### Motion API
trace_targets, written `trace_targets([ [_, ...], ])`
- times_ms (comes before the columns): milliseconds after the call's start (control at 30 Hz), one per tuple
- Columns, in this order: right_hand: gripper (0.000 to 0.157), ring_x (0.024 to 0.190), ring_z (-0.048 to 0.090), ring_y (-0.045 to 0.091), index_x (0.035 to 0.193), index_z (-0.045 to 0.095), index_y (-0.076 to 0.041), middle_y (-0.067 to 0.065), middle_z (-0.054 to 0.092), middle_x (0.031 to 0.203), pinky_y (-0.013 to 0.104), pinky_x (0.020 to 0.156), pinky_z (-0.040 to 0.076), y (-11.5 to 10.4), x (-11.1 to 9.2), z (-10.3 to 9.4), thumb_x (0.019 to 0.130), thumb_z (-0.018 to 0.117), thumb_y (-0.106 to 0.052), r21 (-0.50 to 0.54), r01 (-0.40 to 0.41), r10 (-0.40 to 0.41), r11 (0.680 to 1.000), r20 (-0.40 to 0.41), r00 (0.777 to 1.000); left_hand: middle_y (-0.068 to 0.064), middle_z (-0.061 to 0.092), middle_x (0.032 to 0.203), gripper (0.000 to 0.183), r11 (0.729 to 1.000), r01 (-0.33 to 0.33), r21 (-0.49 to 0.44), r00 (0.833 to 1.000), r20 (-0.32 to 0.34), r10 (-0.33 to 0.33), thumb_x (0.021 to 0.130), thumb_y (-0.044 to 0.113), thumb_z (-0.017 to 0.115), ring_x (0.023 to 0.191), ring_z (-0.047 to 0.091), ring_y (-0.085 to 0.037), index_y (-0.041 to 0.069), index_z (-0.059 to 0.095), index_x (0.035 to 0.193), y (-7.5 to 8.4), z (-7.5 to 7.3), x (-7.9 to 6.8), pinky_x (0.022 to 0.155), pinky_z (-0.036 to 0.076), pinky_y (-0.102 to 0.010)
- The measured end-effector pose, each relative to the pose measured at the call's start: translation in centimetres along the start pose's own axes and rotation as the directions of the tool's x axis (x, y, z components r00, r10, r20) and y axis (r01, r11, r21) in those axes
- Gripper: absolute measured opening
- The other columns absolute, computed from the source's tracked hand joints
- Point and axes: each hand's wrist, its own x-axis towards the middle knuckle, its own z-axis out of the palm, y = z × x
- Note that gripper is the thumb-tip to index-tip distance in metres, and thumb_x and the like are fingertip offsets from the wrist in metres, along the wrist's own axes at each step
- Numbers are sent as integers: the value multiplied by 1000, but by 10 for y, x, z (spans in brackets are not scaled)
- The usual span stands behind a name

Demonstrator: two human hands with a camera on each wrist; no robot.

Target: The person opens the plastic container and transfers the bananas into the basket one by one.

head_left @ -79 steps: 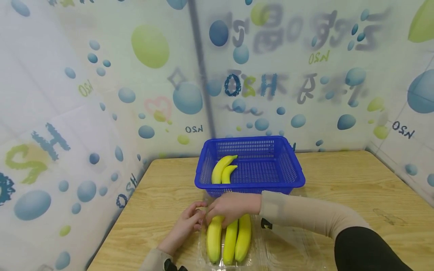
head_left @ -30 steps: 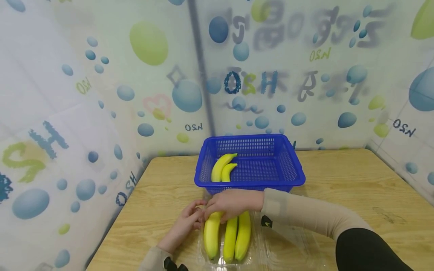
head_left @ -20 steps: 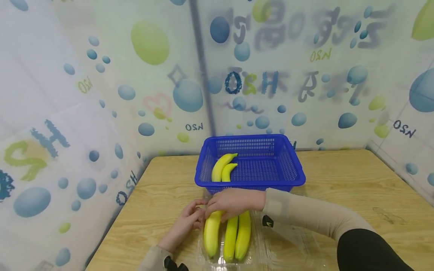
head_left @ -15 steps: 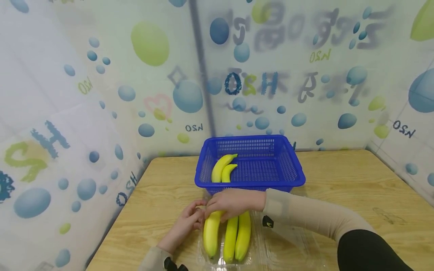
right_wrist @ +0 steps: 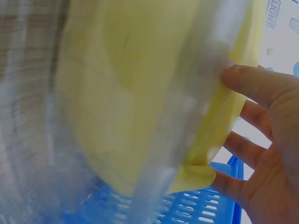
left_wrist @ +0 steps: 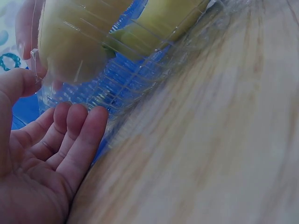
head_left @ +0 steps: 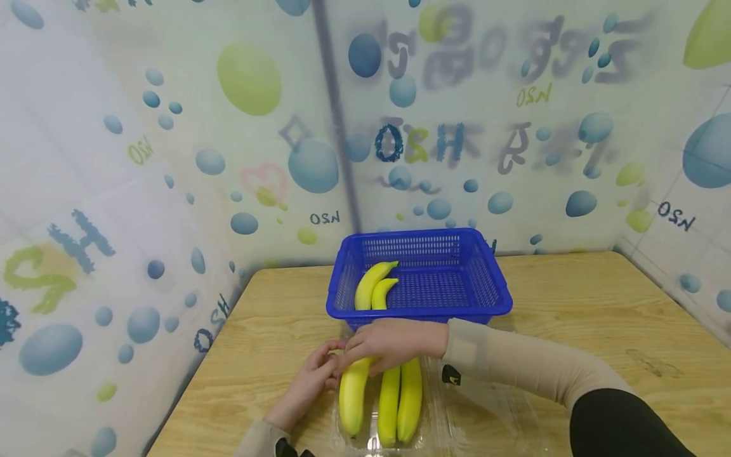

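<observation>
Clock faces per head view. Clear container [head_left: 372, 426] is set on the wooden table [head_left: 577, 298], toward 6 o'clock. Three bananas are laid in it lengthwise, 12 to 6: 9 o'clock banana [head_left: 353, 401], middle banana [head_left: 389, 406], 3 o'clock banana [head_left: 410, 403]. A gap is left between the first and the other two, which are placed just beside each other.

Right hand [head_left: 394, 343]: laid across the container at 12 o'clock, half-curled. Upper end of 9 o'clock banana is gripped, thumb and fingers set on opposite sides per right wrist view. Whether that end is lifted off the container floor can't be told. Upper ends of the other two are covered by the hand.

Left hand [head_left: 311, 381]: placed at 10 o'clock of the container. Fingers loosely extended, thumb parted from them. Container edge is touched by the thumb per left wrist view; fingertips are held at the side wall, contact there unclear. Only touch is shown, nothing grasped.

Clear plastic panel [head_left: 485, 412] is seen at 3 o'clock of the container; outline faint.

Blue basket [head_left: 419, 314] is placed at 12 to 1 o'clock, just beyond the right hand. Two basket bananas [head_left: 372, 289] are held at its 9 o'clock side, lower ends hidden by the front wall.

Right sleeve [head_left: 508, 355] is extended in from 4 o'clock, left sleeve [head_left: 258, 440] from 7.
</observation>
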Motion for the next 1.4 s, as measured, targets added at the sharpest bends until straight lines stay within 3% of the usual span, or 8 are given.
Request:
trace_targets([
  [167, 53, 124, 47, 7, 137, 55, -28, -9, 53, 137, 19, 103, 35, -1, 0, -1, 88, 72, -18, -36, 14, -14, 999, 6, 1000, 1, 57, 89, 37, 1000, -8, -13, 1000, 13, 8, 101, 16, 49, 74, 54, -6, -3, 37, 131, 0, 0, 0, 64, 49, -19],
  [433, 51, 122, 49, 7, 136, 57, -28, -9, 55, 135, 19, 102, 36, -3, -2, -3, 88, 73, -19, -40, 11, -11, 999, 4, 1000, 2, 55, 84, 35, 999, -53, -13, 998, 28, 53, 101, 15, 49, 70, 53, -4, -3, 39, 129, -1, 0, -1, 62, 48, -18],
  [633, 51, 122, 49, 8, 136, 57, -27, -8, 55, 135, 19, 102, 36, -6, -2, -5, 88, 73, -19, -49, 1, 0, 999, 15, 1000, 3, 57, 83, 32, 999, -37, -17, 999, 14, 37, 102, 17, 49, 70, 54, -5, 1, 41, 128, 0, 0, -2, 62, 49, -19],
  [900, 51, 122, 50, 9, 136, 57, -28, -7, 56, 134, 20, 102, 37, -8, -4, -8, 88, 73, -21, -87, 8, -8, 996, -1, 1000, 1, 56, 82, 37, 1000, -12, -2, 1000, 2, 12, 102, 18, 49, 69, 53, -5, -2, 39, 130, 2, -1, -1, 62, 48, -19],
  [1400, 51, 112, 54, 9, 134, 58, -29, -6, 59, 130, 18, 94, 41, -14, -4, -19, 87, 74, -22, -121, 29, -34, 992, -38, 999, -3, 56, 90, 36, 1000, -25, -6, 999, 37, 26, 101, 13, 47, 75, 56, -8, -4, 36, 131, 2, -1, -3, 66, 51, -23],
])
